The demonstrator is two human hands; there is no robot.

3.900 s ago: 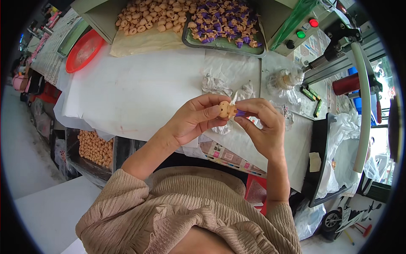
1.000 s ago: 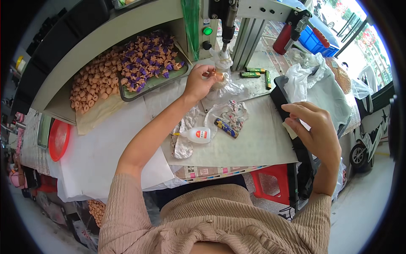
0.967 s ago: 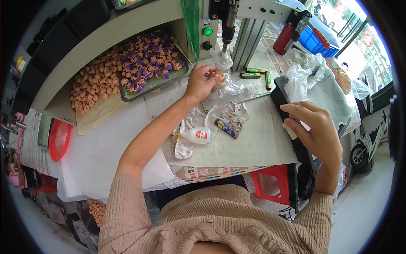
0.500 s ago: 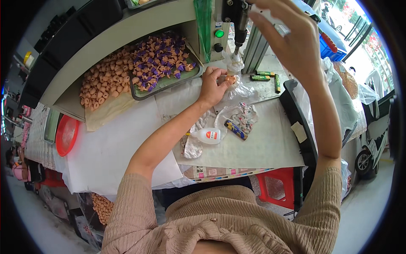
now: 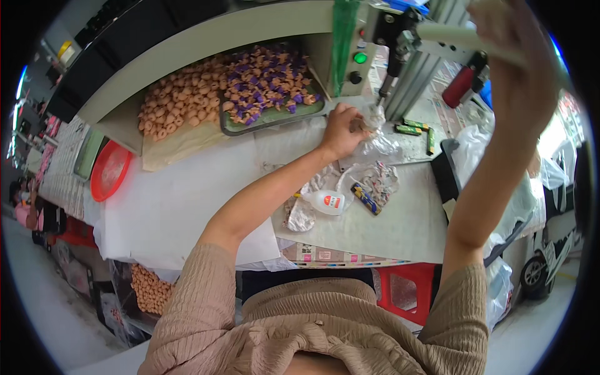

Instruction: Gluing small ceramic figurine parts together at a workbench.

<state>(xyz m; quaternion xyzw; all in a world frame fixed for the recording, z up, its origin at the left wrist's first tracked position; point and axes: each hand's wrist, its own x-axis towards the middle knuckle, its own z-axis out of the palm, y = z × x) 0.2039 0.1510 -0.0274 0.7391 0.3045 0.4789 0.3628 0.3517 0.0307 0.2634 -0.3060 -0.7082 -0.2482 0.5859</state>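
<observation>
My left hand (image 5: 343,132) is closed at the base of a bench press, its fingertips against the plastic-wrapped fixture (image 5: 375,117) under the spindle (image 5: 390,81). Whatever it pinches is hidden by the fingers. Up at the right, my right hand (image 5: 522,69) is wrapped around the pale lever (image 5: 459,36) of the press, somewhat smeared by motion. Crumpled clear plastic (image 5: 380,149) spreads below the fixture. Nearer me lie a white squeeze bottle (image 5: 326,202) on a patterned cloth (image 5: 301,214) and a blue battery-like cylinder (image 5: 365,199).
Several green battery-like cylinders (image 5: 409,129) lie right of the fixture. At the left, a tray (image 5: 275,125) holds peach-and-purple pieces beside a heap of round peach pieces (image 5: 181,106). A red basin (image 5: 111,172) stands farther left. A black tray (image 5: 445,172) borders the right side.
My right hand has gone from open near the press top to closed around the lever, farther right. The left hand stays at the fixture. The whole view has shifted.
</observation>
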